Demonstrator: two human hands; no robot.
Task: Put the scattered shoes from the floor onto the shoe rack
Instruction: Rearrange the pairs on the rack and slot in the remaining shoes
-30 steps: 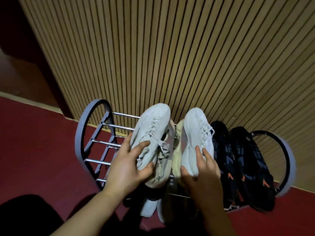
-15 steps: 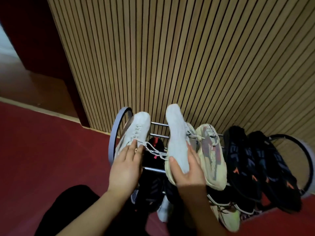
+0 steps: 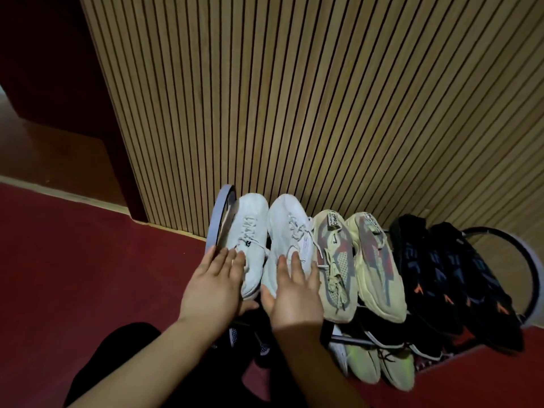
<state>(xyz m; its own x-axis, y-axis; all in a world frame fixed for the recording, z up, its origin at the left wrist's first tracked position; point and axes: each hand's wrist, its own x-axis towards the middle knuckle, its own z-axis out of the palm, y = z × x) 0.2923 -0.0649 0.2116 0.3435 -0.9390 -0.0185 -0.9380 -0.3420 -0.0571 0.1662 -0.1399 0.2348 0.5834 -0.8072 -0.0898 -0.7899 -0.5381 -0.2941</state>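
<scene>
Two white sneakers lie side by side at the left end of the shoe rack's (image 3: 219, 219) top shelf, toes toward the wall. My left hand (image 3: 215, 285) rests with straight fingers on the heel of the left white sneaker (image 3: 250, 231). On the heel of the right white sneaker (image 3: 290, 231) my right hand (image 3: 294, 293) lies flat, fingers spread. To their right sit a pair of beige sneakers (image 3: 357, 260) and a pair of black sneakers (image 3: 447, 278).
A ribbed wooden wall (image 3: 294, 98) stands right behind the rack. More shoes, among them a yellow-green pair (image 3: 379, 363), fill the lower shelf. Red floor (image 3: 88, 260) spreads to the left. My dark-clothed leg (image 3: 123, 354) is at the bottom.
Both white sneakers went from lifted and tilted to lying flat at the rack's left end. My hands loosened their hold and now lie on the heels. The view shifted left.
</scene>
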